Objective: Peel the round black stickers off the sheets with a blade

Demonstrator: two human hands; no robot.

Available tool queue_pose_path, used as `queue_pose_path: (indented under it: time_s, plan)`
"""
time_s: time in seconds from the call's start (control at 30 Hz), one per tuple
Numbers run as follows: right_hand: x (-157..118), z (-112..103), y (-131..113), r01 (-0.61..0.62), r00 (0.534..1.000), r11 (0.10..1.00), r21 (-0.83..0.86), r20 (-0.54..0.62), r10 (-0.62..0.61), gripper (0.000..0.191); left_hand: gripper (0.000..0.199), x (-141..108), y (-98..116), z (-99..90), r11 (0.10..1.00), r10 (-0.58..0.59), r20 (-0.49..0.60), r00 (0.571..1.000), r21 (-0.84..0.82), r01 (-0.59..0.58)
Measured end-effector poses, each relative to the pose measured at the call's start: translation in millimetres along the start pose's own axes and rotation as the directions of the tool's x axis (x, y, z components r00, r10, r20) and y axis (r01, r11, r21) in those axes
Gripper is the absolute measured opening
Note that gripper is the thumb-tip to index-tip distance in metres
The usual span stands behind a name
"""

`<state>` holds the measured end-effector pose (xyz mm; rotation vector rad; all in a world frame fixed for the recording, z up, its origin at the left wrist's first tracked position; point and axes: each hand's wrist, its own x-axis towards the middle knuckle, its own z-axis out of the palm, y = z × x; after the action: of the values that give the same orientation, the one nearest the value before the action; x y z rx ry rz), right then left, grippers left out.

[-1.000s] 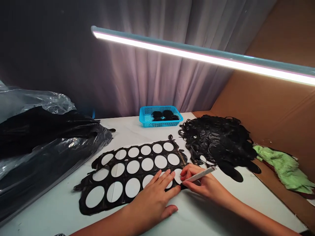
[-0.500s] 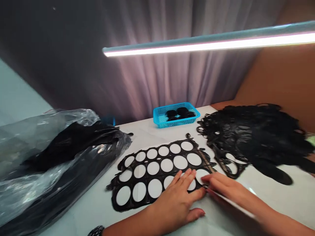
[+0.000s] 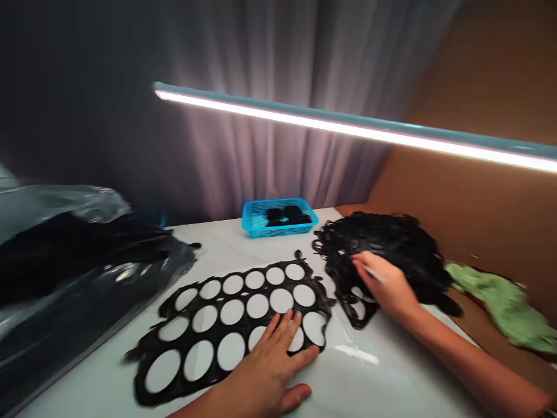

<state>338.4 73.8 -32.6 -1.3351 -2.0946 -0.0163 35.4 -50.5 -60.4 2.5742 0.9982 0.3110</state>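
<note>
My left hand (image 3: 272, 371) lies flat with spread fingers on a black perforated sheet (image 3: 243, 296), which has rows of round holes showing the white table through them. My right hand (image 3: 385, 284) is slightly blurred and hovers at the near edge of a tangled heap of black cut-out scrap (image 3: 383, 244). A thin white pen (image 3: 375, 274) sits in its fingers, with most of it hidden by the hand.
A blue plastic basket (image 3: 278, 232) holds black pieces at the back of the white table (image 3: 369, 377). A black-filled plastic bag (image 3: 87, 273) bulges at the left. A green cloth (image 3: 500, 307) lies on cardboard at the right, below a light tube (image 3: 348, 125).
My right hand has moved away from the sheet's right end onto the black heap, still holding the pen. My left hand stays on the sheet. The view has shifted slightly.
</note>
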Motion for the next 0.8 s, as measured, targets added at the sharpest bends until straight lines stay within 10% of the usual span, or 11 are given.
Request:
queue_pose_path:
  time_s: [0.13,0.33,0.8]
  plan:
    - [11.1,2.8,-2.4,-0.338,0.933,0.893,0.297,0.233,0.275,0.031,0.059,4.4,5.8,-7.2,1.0,-0.022,-0.022,1.0,-0.007,0.022]
    - [-0.7,32.3,-57.3,-0.357,0.835,0.781,0.512,0.55,0.021,0.028,0.062,18.1,-0.3,7.2,0.997,-0.047,-0.119,0.992,0.062,0.054]
    - [-7.0,35.7,-67.7,-0.209,0.814,0.833,0.512,0.563,-0.142,0.024,0.073,15.6,-6.6,18.4,0.996,-0.035,-0.08,0.996,0.077,0.041]
